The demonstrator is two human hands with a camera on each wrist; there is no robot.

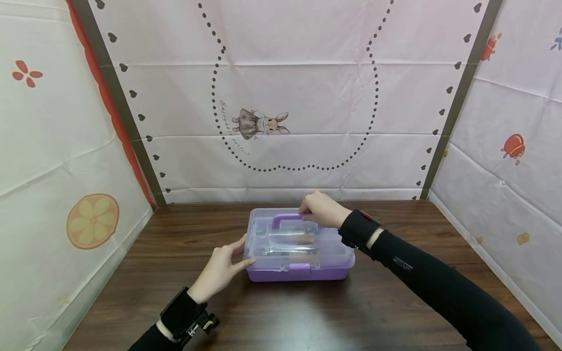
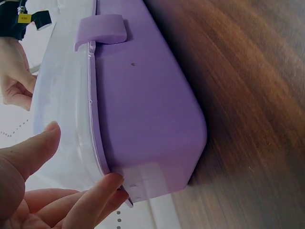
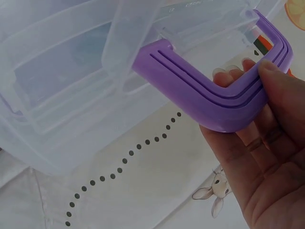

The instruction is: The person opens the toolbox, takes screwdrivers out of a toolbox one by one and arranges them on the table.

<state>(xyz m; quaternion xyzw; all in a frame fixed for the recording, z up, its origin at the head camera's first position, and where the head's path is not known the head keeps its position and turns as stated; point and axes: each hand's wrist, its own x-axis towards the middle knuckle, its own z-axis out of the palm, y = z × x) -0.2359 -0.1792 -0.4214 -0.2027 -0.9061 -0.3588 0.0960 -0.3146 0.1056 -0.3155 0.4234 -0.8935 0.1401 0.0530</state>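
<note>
The translucent-lidded rectangular purple plastic box point(image 1: 294, 246) stands flat near the back edge of the dark-brown wood-grained bench point(image 1: 351, 317), well inside both side edges. The right hand point(image 1: 324, 209) pinches its raised purple plastic handle point(image 3: 190, 90); the left hand point(image 1: 221, 268) grips the front-left corner between spread thumb and fingers, presumably steadying the box against load at the handle.

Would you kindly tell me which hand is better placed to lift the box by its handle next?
Probably the right hand: it grips the purple handle on the lid. The left hand only touches the box near its left end, away from the handle.
</note>
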